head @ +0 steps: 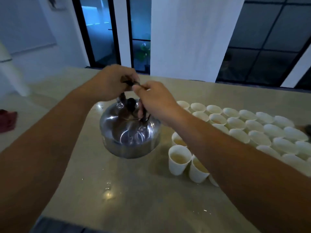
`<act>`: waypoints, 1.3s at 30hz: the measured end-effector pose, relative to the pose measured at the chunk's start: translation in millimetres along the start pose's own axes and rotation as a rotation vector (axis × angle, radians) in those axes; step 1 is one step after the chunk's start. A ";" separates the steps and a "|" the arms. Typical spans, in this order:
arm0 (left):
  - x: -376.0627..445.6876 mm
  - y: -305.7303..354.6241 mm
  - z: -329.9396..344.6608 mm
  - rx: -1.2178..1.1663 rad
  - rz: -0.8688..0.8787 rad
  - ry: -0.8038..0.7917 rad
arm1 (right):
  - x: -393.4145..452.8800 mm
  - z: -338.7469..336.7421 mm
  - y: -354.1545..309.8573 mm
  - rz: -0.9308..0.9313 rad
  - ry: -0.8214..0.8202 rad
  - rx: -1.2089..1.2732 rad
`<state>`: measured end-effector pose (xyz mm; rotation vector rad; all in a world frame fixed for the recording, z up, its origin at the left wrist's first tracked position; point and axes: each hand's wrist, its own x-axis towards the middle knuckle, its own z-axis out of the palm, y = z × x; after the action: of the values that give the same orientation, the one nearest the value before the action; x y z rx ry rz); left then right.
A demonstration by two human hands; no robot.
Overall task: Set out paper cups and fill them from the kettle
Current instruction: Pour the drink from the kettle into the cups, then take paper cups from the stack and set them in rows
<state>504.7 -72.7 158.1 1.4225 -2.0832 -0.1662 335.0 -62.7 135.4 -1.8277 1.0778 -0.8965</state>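
Nearest paper cups (180, 159) hold pale liquid; both hands (154, 100) grip kettle (129, 132)

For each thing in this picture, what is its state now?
Kettle: lid on, held above the counter.
Left hand: grips the kettle handle.
Right hand: grips the same handle.
Near cups: hold pale liquid.
Far cups: upright; contents unclear.

Kettle (129, 132): polished metal, mirror-glossy, smooth; its handle (130, 83) and lid knob (131, 103) dark, matt, plastic-looking. Paper cups (252, 130) right of kettle: white, matt. Table (117, 190) under kettle: pale, smooth, semi-gloss sheen. Red cloth (7, 121) far left of kettle: soft, matt
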 end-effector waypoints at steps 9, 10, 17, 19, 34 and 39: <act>-60.1 -83.5 36.0 -0.092 -0.121 0.020 | -7.1 97.2 33.6 0.154 -0.135 0.115; -64.4 -85.5 38.8 -0.106 -0.141 0.023 | -7.1 102.9 37.8 0.166 -0.139 0.114; -80.9 -101.0 48.7 -0.165 -0.269 -0.009 | -10.1 119.2 54.8 0.238 -0.162 0.123; -82.7 -103.8 49.7 -0.154 -0.295 -0.008 | -11.3 119.9 56.6 0.226 -0.147 0.085; -41.5 112.0 107.7 -0.309 -0.015 0.029 | -137.3 -136.3 52.1 0.175 0.151 -0.378; -29.6 221.2 201.2 -0.468 0.158 -0.227 | -218.4 -234.6 68.2 0.413 0.331 -0.566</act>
<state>224.9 0.2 76.6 0.9891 -2.1374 -0.7279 26.5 48.1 135.4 -1.8088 1.9948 -0.6954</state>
